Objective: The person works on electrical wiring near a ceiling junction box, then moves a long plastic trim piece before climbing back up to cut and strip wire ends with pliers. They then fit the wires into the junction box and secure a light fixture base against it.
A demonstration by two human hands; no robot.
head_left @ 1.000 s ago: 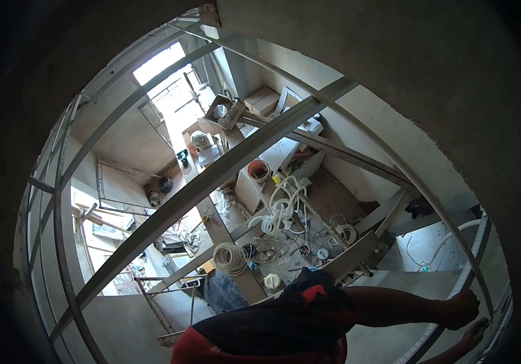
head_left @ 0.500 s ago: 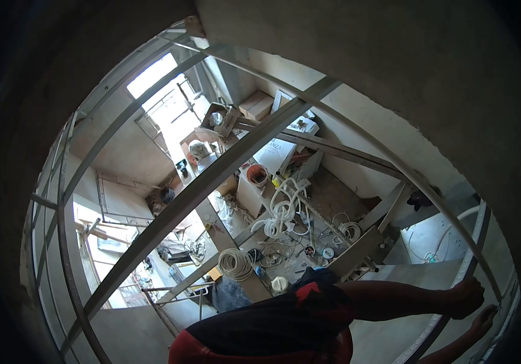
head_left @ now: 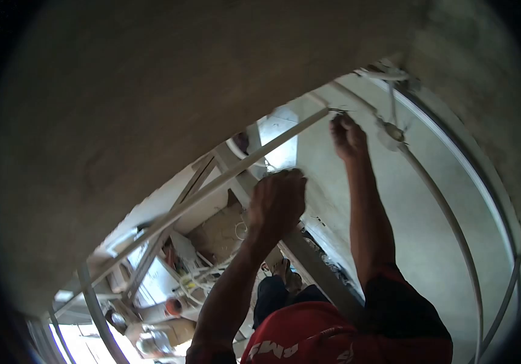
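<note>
My left hand is closed with bent fingers over a grey metal beam, at the middle of the view; whatever it holds is hidden. Raised higher and to the right, my right hand has its fingers pinched together near thin dark wires. Those wires stick out at the end of a pale conduit tube, which slants down to the lower left. Whether the fingers touch the wires is too blurred to tell. A round junction box sits on another tube right of this hand.
Beneath the metal beam my feet show, with a cluttered floor lower left. Coiled white hose and an orange bucket lie there. A rough concrete edge crosses above; a curved grey pipe runs down the right.
The view has swung toward the wall and junction box. Both hands, earlier at the lower right, are now in the middle and upper right, the right one raised by the wires.
</note>
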